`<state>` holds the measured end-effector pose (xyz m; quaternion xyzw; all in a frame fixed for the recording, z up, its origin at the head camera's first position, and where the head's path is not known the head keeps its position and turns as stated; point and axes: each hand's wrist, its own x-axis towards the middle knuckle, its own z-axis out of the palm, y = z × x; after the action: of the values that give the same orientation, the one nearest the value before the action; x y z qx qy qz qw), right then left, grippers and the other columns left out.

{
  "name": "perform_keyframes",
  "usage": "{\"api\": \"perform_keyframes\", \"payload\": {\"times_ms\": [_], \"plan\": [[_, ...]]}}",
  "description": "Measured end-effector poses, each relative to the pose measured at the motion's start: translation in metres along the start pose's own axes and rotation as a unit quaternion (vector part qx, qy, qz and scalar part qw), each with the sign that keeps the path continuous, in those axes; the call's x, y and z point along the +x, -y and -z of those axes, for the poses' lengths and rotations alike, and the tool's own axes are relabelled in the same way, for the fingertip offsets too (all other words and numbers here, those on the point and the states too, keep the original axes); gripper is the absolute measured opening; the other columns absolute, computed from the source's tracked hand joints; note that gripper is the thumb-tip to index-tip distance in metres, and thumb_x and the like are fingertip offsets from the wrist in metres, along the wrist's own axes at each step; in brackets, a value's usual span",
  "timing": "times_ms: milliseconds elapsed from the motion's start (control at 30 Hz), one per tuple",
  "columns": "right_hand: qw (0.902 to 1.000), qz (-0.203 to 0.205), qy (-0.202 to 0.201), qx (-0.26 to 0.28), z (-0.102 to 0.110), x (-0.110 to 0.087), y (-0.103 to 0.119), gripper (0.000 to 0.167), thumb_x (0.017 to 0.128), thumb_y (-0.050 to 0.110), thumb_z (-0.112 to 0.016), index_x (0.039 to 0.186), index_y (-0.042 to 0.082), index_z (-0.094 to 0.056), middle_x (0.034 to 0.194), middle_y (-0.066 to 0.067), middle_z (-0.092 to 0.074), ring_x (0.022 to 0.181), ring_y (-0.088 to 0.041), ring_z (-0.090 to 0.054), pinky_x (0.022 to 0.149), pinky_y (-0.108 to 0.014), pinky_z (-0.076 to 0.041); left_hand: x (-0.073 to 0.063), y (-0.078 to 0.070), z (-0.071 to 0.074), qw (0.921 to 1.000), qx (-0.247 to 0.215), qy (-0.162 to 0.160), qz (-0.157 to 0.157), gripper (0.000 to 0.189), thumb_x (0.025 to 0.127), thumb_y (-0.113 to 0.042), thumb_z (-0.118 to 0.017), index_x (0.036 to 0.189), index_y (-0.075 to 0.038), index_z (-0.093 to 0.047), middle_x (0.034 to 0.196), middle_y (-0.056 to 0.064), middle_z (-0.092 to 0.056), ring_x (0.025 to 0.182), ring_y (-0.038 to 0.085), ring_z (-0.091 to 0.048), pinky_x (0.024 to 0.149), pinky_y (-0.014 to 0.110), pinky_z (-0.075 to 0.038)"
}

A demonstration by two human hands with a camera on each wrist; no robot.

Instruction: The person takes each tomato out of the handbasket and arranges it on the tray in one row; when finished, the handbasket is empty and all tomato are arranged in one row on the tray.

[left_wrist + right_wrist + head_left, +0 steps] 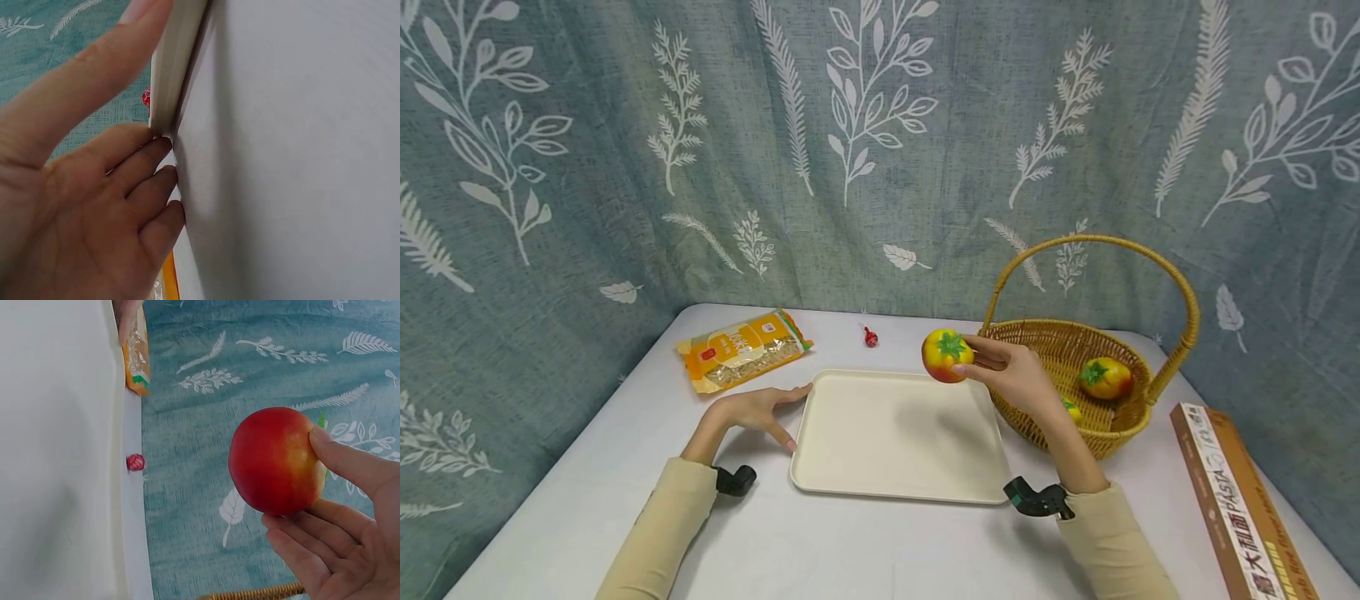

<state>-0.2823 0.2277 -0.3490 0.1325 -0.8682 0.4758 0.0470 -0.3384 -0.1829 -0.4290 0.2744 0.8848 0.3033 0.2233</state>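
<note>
In the head view my right hand point(1021, 379) holds a round red-and-yellow fruit point(942, 360) with a green leafy crown, above the right back part of a cream tray point(887, 450). Thumb and fingertips pinch the fruit from its sides; in the right wrist view its smooth red side point(272, 462) shows. My left hand point(741, 412) lies at the tray's left edge, thumb and fingers spread along the rim. Up close, the left wrist view shows the left fingers point(140, 162) against the tray's outer side point(178, 56).
A wicker basket point(1063, 331) with a tall handle stands right of the tray, with fruits point(1105, 378) inside. Beyond the left hand lies an orange food packet point(741, 350). A small red wrapped candy point(870, 337) sits behind the tray. A long pasta box point(1240, 500) lies at the right edge.
</note>
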Motion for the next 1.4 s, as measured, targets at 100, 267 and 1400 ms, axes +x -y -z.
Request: {"api": "perform_keyframes", "payload": {"times_ms": [100,267,1400], "plan": [[0.9999,0.004,0.008,0.009,-0.011,0.003,0.003,0.067,0.081,0.041,-0.077,0.137,0.011,-0.056,0.128,-0.013,-0.061,0.115,-0.026,-0.06,0.091,-0.038,-0.052,0.0,0.001,0.0,1.0,-0.002,0.0,-0.003,0.105,0.07,-0.026,-0.087,0.152,-0.006,-0.025,0.156,0.017,-0.023,0.143,0.038,-0.018,0.114,0.054,-0.016],[0.9993,0.007,0.023,0.03,-0.026,0.008,0.008,0.066,0.08,0.037,-0.078,0.136,0.01,-0.057,0.13,-0.01,-0.06,0.117,-0.024,-0.059,0.092,-0.036,-0.051,0.001,0.001,0.0,1.0,-0.003,-0.001,0.001,0.105,0.07,-0.026,-0.087,0.153,-0.007,-0.025,0.156,0.016,-0.023,0.143,0.038,-0.018,0.115,0.054,-0.016],[0.9969,0.036,0.064,0.028,-0.115,0.03,0.024,0.053,0.079,0.035,-0.08,0.126,0.016,-0.066,0.121,-0.003,-0.066,0.108,-0.019,-0.064,0.088,-0.032,-0.053,-0.001,-0.004,0.0,0.9998,-0.006,-0.003,0.02,0.106,0.069,-0.028,-0.088,0.152,-0.008,-0.026,0.156,0.017,-0.025,0.143,0.038,-0.02,0.115,0.053,-0.017]]}}
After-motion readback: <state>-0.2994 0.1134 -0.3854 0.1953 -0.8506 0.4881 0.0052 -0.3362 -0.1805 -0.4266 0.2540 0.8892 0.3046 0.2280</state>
